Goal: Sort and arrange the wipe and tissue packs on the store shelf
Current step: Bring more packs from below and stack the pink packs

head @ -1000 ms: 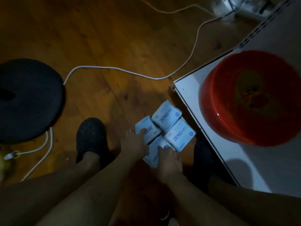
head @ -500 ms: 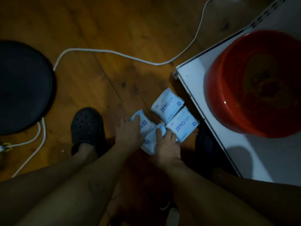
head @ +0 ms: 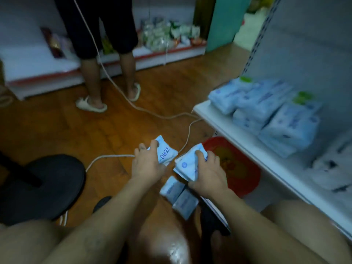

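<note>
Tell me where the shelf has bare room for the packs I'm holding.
Bare: the strip along the front edge of the shelf, before the blue stacks, from the corner to the white packs. Crowded: the back, filled by those stacks. The red basin fills the level below. The floor between the stool and your left hand is free, bar the cable.

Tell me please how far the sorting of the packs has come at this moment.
Done: a pile of blue packs already lies on the white shelf. In hand: the left hand grips a ZERO pack, the right hand a second pack. Left: two packs lie on the floor, not yet shelved.
</note>
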Available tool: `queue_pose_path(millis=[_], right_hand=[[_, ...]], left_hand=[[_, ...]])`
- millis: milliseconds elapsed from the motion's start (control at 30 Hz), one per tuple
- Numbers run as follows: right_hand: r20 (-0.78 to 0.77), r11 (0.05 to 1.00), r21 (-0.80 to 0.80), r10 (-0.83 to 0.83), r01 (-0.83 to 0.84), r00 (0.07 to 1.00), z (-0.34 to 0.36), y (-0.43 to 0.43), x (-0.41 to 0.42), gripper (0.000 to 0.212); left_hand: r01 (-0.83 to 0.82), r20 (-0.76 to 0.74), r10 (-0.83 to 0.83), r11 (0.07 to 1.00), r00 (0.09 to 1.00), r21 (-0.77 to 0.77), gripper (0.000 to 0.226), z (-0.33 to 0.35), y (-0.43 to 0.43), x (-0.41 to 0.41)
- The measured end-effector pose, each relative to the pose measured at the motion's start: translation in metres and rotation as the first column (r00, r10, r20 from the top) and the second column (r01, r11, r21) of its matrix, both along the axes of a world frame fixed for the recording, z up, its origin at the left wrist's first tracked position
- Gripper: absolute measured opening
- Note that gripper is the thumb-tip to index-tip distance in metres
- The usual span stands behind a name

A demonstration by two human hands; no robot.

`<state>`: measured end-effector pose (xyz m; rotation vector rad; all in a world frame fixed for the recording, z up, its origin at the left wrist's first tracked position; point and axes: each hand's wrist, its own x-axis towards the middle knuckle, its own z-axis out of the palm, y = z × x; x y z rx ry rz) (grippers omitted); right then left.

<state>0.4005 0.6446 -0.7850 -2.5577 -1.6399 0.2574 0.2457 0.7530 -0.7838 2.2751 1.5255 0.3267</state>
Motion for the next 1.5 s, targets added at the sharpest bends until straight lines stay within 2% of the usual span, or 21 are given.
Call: queue_pose_path(millis=[133,300,400,633,900,1000,1200,1300,1433,1500], right_hand=[[0.078,0.987,0.16,-0.011,-0.001,0.997,0.075,-0.015,0.018,0.093],[0.126,0.955,0.295,-0.065,0.025,0.99,0.141,-0.043,0.041,0.091],[0.121,0.959,0.276,-0.1,0.063,0.988,0.167,-0.057,0.06,0.094],[0.115,0.961,0.226,-0.187,0.158,0.976,0.204,-0.058,0.12,0.1],[-0.106,0.934,0.193,-0.285,0.301,0.953,0.223,-0.022,0.209,0.091],[-0.074,0.943,0.16,-0.283,0.291,0.956,0.222,-0.004,0.233,0.092],[-0.018,0.963,0.116,-0.244,0.244,0.97,0.215,0.021,0.25,0.096],[-0.013,0.966,0.105,-0.238,0.238,0.971,0.213,0.026,0.254,0.096],[-0.011,0.968,0.105,-0.228,0.228,0.974,0.218,0.035,0.259,0.094],[-0.002,0.972,0.113,-0.207,0.206,0.978,0.22,0.041,0.259,0.093]], left_hand=[[0.007,0.137,-0.027,0.989,0.99,0.151,0.067,0.077,-0.012,0.025],[0.031,0.281,-0.096,0.973,0.955,0.228,0.063,0.136,-0.027,0.063],[0.042,0.325,-0.111,0.976,0.939,0.212,0.064,0.152,-0.033,0.085],[0.154,0.284,-0.22,0.959,0.933,0.237,0.067,0.162,-0.016,0.127],[0.141,0.434,-0.168,0.986,0.885,0.094,0.057,0.169,0.055,0.197],[0.144,0.481,-0.146,0.989,0.864,0.041,0.053,0.173,0.078,0.234],[0.245,0.544,-0.213,0.969,0.811,0.014,0.054,0.167,0.106,0.317],[0.325,0.488,-0.291,0.945,0.823,0.014,0.051,0.163,0.115,0.351],[0.482,0.33,-0.419,0.865,0.846,-0.136,0.04,0.154,0.124,0.368],[0.522,0.304,-0.467,0.844,0.83,-0.128,0.039,0.155,0.128,0.363]])
